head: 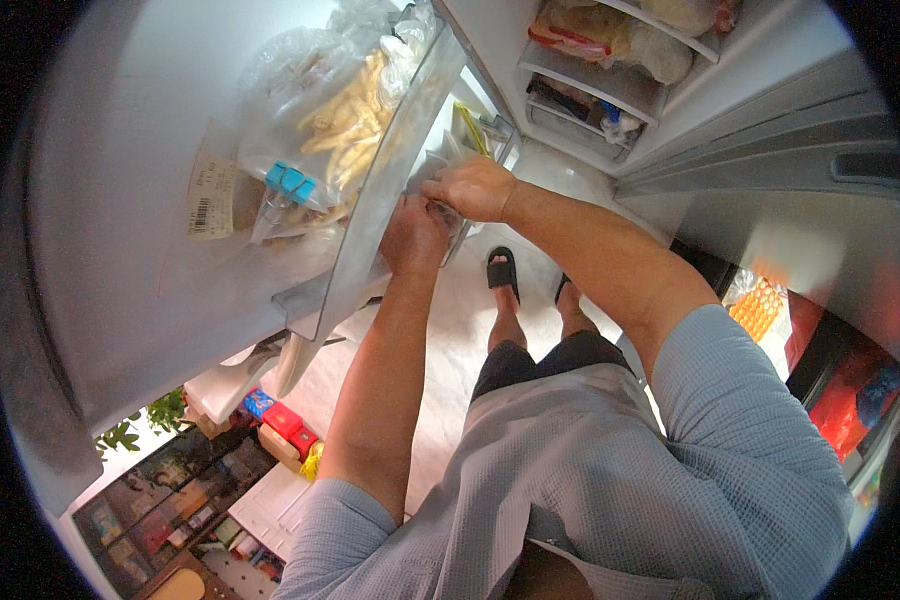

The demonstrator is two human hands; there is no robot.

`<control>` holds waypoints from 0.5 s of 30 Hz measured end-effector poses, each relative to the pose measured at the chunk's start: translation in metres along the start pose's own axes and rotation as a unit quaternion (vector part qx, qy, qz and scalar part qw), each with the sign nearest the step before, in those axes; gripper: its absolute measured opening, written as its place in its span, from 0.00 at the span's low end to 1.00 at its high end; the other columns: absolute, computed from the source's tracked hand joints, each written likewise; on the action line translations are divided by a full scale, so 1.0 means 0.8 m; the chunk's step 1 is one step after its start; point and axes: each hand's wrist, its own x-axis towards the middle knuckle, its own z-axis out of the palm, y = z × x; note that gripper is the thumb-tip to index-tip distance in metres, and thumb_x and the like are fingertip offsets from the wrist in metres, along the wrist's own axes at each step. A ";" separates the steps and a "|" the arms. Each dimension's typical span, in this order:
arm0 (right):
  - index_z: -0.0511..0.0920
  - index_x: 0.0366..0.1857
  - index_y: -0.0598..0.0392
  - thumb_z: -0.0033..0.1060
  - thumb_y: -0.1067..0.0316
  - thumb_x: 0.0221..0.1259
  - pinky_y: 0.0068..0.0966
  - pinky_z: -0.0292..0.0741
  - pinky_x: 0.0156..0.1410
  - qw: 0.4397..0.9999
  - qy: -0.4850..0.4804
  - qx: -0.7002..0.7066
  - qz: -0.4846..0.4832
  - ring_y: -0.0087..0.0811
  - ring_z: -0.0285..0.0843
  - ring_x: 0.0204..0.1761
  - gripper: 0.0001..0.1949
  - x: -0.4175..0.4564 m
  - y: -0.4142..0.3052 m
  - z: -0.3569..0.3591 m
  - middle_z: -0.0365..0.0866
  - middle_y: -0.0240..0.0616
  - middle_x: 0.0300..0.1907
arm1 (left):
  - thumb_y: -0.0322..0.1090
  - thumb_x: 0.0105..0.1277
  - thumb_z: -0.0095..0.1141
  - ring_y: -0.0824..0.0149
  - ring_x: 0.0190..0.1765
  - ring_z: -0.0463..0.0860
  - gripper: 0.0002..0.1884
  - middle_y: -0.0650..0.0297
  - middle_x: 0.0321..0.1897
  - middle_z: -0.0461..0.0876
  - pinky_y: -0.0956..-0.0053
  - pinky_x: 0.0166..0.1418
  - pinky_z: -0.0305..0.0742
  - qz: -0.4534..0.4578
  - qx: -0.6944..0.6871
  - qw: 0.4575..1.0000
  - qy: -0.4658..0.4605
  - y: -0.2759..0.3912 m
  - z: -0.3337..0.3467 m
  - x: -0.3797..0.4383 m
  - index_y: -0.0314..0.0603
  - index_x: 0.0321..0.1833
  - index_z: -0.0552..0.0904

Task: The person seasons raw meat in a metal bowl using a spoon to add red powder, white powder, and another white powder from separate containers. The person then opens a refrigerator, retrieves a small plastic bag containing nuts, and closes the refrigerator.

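My left hand (416,234) and my right hand (471,189) meet at a lower shelf inside the open fridge door (135,97). Both have their fingers curled on a plastic bag (436,161), mostly hidden behind them; its contents cannot be made out. Above my left hand, a clear door-shelf guard (379,180) slants across the view. Behind that guard is a clear bag of what look like yellowish chicken feet (352,124), with a blue clip (290,182) closing a bag beside it. A yellow-edged packet (471,127) stands beyond my right hand.
Freezer shelves (592,67) with bagged food lie ahead, and another door (757,150) stands open at right. My sandalled feet (502,274) are on the pale floor (450,360) below. A white chair-like piece (225,390) and red boxes (283,420) are at lower left.
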 end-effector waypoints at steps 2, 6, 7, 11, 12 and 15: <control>0.84 0.54 0.40 0.56 0.61 0.71 0.45 0.85 0.52 1.000 -0.014 0.000 -0.003 0.46 0.91 0.50 0.12 0.000 -0.002 -0.004 0.88 0.37 0.44 | 0.44 0.75 0.60 0.45 0.55 0.87 0.12 0.53 0.51 0.88 0.46 0.59 0.83 -0.008 -0.003 1.000 -0.002 -0.001 0.001 -0.001 0.47 0.48 0.90; 0.84 0.62 0.43 0.55 0.62 0.74 0.49 0.86 0.53 1.000 -0.008 0.007 -0.025 0.52 0.93 0.50 0.17 0.004 0.007 0.003 0.92 0.45 0.46 | 0.45 0.76 0.58 0.44 0.55 0.87 0.14 0.52 0.51 0.88 0.46 0.59 0.83 0.006 -0.009 1.000 -0.009 -0.002 -0.001 -0.001 0.44 0.45 0.90; 0.84 0.61 0.43 0.55 0.62 0.74 0.49 0.87 0.53 1.000 0.001 0.007 -0.026 0.52 0.93 0.50 0.16 0.004 0.008 0.006 0.92 0.45 0.46 | 0.44 0.75 0.58 0.44 0.54 0.87 0.14 0.51 0.50 0.88 0.46 0.59 0.83 0.012 0.003 1.000 -0.006 -0.006 0.001 -0.001 0.42 0.44 0.90; 0.84 0.61 0.44 0.55 0.61 0.73 0.49 0.87 0.54 1.000 0.009 -0.009 -0.027 0.51 0.93 0.50 0.17 0.005 0.014 0.014 0.92 0.46 0.46 | 0.42 0.73 0.60 0.44 0.54 0.87 0.14 0.50 0.47 0.89 0.47 0.60 0.83 0.038 0.027 0.999 -0.013 -0.015 0.006 0.000 0.39 0.39 0.91; 0.84 0.62 0.44 0.55 0.61 0.73 0.48 0.87 0.54 0.999 0.001 -0.017 -0.030 0.51 0.93 0.50 0.17 0.007 0.015 0.014 0.92 0.45 0.47 | 0.42 0.73 0.61 0.44 0.54 0.87 0.14 0.50 0.47 0.89 0.47 0.60 0.83 0.042 0.026 0.999 -0.019 -0.016 0.004 -0.002 0.38 0.38 0.91; 0.83 0.65 0.43 0.56 0.61 0.73 0.47 0.87 0.54 0.999 -0.034 -0.026 -0.022 0.50 0.93 0.50 0.19 0.011 0.018 0.012 0.93 0.45 0.47 | 0.41 0.71 0.63 0.44 0.53 0.87 0.13 0.48 0.46 0.90 0.48 0.62 0.82 0.033 0.027 0.999 0.000 -0.027 0.018 -0.004 0.37 0.39 0.92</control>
